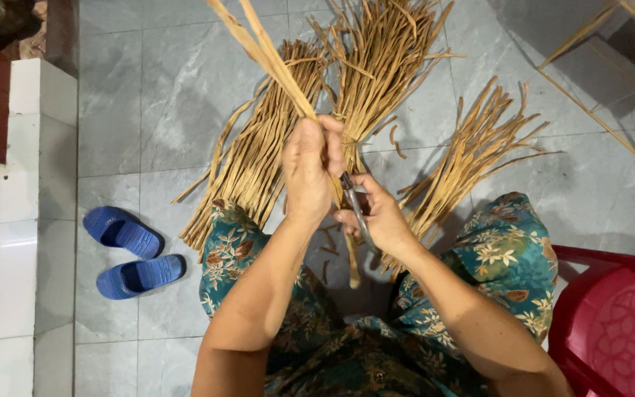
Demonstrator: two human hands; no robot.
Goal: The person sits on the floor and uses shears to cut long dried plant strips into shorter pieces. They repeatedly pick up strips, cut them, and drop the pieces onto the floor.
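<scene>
Above the lap, between the knees, the left hand (311, 167) is clenching a long tan strip (270, 59) that is rising up and away toward the top of the view, while the right hand (378, 217) is gripping a small knife (354, 206) whose blade is lying against the same strip just below the left fist. Both forearms are reaching forward from the body and converging, the left wrist turned so the knuckles are facing the camera, the right wrist bent inward with the thumb riding along the handle. The chief risk, as I judge it, is the blade sitting so close to the left fingers: a slip along the fibre or a sudden split could be carrying the edge into them. The strip may also be tearing unevenly if the pull and the cut are not staying in line, and its short lower end, hanging down over the floor (148, 95) between the knees, is giving little to hold. Three bundles of like strips are lying fanned on the tiles beyond the hands, the middle bundle (376, 66) nearest the work. Blue sandals (130, 254) are lying well to the left, and a red chair (619, 323) is standing at the right.
</scene>
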